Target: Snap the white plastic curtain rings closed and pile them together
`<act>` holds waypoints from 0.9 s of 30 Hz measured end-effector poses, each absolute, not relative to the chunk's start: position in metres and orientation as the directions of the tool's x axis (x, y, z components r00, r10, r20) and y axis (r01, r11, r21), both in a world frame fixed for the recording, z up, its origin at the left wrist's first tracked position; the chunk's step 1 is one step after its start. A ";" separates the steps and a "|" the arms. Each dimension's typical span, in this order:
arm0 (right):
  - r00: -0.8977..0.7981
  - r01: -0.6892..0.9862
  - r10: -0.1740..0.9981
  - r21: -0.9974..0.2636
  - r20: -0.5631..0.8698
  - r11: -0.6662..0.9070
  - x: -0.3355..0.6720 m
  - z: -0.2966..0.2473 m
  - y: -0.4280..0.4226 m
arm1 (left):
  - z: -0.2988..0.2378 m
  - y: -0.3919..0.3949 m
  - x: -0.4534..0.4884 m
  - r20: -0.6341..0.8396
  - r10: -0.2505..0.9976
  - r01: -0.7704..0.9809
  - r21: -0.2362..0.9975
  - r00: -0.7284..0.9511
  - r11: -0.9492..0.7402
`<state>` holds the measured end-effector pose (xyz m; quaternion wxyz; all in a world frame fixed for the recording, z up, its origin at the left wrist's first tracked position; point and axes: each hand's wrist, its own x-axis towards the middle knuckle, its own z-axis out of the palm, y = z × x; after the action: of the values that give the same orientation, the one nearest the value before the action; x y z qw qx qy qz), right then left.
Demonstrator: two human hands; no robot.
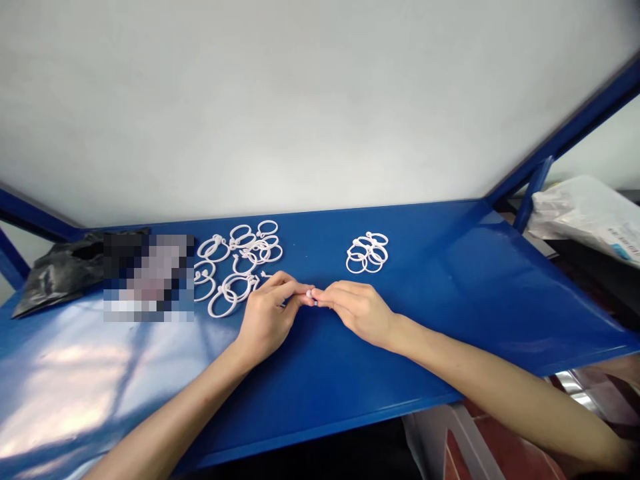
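Left hand [265, 320] and right hand [367, 310] meet fingertip to fingertip in the head view, both pinching a small white piece [309, 293] over the blue counter [430, 287]; the piece's full shape we cannot tell. Just beside the left hand we find a larger cluster of overlapping white rings [253, 255]; beyond the right hand, a smaller cluster [369, 251]. Black plastic bag [60, 273] noted, far left.

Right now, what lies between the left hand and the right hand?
In the head view, a small white piece lies between the left hand and the right hand, pinched where they meet and partly hidden.
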<state>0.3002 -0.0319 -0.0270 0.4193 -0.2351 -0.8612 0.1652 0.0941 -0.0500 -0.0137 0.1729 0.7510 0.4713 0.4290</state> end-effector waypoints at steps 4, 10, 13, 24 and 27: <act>-0.551 0.302 0.500 -0.398 0.669 0.866 0.301 -0.023 -0.028 | -0.010 -0.047 0.093 0.483 0.848 0.587 0.628 0.220 -0.510; -0.478 0.689 0.625 -0.178 0.617 0.702 0.320 -0.003 -0.004 | -0.010 -0.038 0.083 0.474 0.783 0.764 0.296 0.404 -0.573; -0.330 0.877 0.773 -0.126 0.541 0.463 0.339 0.001 0.014 | -0.016 -0.032 0.075 0.394 0.807 0.833 0.158 0.440 -0.531; -0.470 0.708 0.673 -0.212 0.570 0.674 0.332 -0.001 0.005 | -0.007 -0.027 0.074 0.305 0.935 0.716 0.611 0.180 -0.338; -0.614 0.548 0.597 -0.265 0.516 0.793 0.318 -0.002 -0.013 | -0.004 -0.032 0.081 0.242 0.950 0.631 0.711 0.196 -0.311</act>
<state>0.3181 -0.0127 -0.0017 0.3019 -0.3188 -0.8975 0.0406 0.0806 -0.0321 -0.0038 0.2368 0.7362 0.5370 0.3371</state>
